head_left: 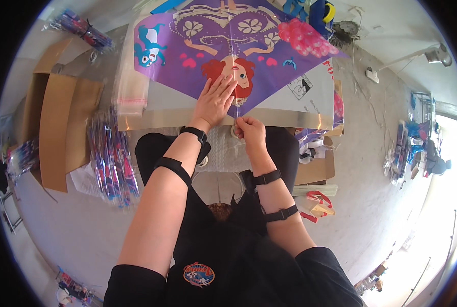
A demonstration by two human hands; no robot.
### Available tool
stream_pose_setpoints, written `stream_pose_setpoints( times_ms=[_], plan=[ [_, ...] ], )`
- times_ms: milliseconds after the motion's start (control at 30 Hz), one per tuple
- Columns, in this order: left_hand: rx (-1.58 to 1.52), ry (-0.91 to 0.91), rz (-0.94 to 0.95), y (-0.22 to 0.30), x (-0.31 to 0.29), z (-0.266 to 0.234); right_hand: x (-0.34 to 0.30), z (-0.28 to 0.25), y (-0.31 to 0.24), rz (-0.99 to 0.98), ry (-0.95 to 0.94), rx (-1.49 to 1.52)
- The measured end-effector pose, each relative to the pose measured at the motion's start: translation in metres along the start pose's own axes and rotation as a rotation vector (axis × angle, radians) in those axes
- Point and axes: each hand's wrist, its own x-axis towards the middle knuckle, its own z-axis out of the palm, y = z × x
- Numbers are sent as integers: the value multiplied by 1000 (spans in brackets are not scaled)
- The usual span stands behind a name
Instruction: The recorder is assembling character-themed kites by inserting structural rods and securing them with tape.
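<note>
Pressing the purple printed sheet point(215, 56) flat against the tabletop point(162, 119) with the spread, unclenched fingers of the left hand point(216, 101), apparently to prevent sliding. Pinching with the closed fingers of the right hand point(252, 133) at the sheet's near tip, seemingly on the end of the clear strip point(231, 43) running down the midline; probably holding it straight. Noting sheet laid with tip at the tabletop's near edge, likely for easy reach.

Black straps point(281, 213) ring both forearms point(159, 215) below short black sleeves point(136, 284).
</note>
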Motion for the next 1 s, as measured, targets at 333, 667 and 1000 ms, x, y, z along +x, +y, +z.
stream_pose_setpoints(
  times_ms=[333,667,1000],
  plan=[
    [82,-128,28,11,-16,-3,-17,-7,5,76,0,61],
    [66,-144,37,10,-15,-7,-7,-5,-2,113,-18,0],
    [31,-140,41,12,-13,-10,-4,-7,-2,132,7,24]
  ],
)
